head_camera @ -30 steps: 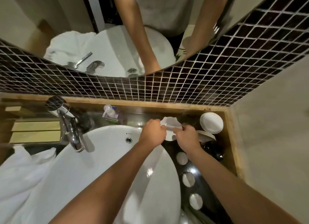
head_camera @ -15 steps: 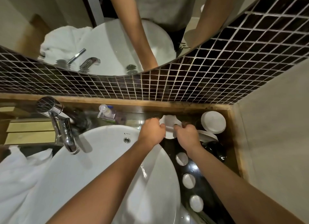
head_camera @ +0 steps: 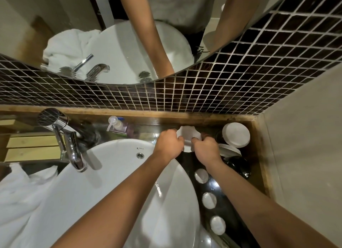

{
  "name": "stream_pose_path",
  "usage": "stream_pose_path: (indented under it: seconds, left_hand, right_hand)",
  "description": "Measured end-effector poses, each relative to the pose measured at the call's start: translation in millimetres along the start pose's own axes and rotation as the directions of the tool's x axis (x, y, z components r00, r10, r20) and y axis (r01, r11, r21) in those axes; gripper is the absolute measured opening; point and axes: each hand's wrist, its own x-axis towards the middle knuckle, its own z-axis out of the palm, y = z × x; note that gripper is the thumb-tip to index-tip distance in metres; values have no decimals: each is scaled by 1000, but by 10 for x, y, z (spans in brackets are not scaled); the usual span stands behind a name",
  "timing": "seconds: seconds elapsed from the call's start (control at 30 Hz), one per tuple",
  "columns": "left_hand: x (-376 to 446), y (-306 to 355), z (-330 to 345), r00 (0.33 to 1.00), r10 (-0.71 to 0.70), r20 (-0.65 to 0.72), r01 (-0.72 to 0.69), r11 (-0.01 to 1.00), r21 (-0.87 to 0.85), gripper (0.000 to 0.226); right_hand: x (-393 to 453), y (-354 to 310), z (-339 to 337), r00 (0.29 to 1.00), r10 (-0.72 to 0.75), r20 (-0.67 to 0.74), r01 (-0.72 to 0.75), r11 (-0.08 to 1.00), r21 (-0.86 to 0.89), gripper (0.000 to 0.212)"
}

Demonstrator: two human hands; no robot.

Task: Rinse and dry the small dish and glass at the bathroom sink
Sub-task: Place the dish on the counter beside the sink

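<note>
small dish | both hands pinch it: left hand, right hand | looks light, slick, breakable | grip rim edges

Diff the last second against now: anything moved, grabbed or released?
Little changed. Left hand and right hand keep gripping the small white dish between them behind the basin, shifting only slightly. Nothing released. Faucet, soap pump and towel stayed put.

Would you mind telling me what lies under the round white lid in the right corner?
The round white lid sits on a dark container, only its left edge visible. Its contents are covered, and so is whatever stands beneath it.
</note>
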Motion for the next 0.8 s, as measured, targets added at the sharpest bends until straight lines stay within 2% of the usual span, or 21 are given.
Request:
stream_pose_path:
  seconds: [0.17, 0.3, 0.43, 0.57, 0.67, 0.8]
  left_hand:
    - [34, -31, 14, 1000, 0, 23, 0, 1000, -3, 42]
    - [33, -44, 13, 999, 3, 42, -3, 1000, 9, 45]
    - [-37, -16, -26, 998, 40, 56, -46, 994, 96, 50]
    - [-212, 12, -38, 982, 185, 24, -187, 965, 184, 44]
    - [-366, 28, -10, 947, 317, 49, -318, 908, 272, 37]
    - [-565, 22, 111, 892, 434, 128, -446, 796, 409, 30]
  right_hand:
    - [14, -12, 3, 1000, -2, 5, 1, 1000, 1, 38]
    - [-8, -23, 16, 1000, 7, -3, -7, 1000, 16, 21]
    - [-80, -88, 4, 999, -45, -29, 44, 999, -17, 34]
    - [-255, -119, -64, 981, -194, -16, 190, 972, -137, 32]
    - [-426, -80, -132, 964, -266, 3, 259, 936, -239, 43]
    - [-649, 117, -233, 945, -326, 28, 315, 885, -342, 30]
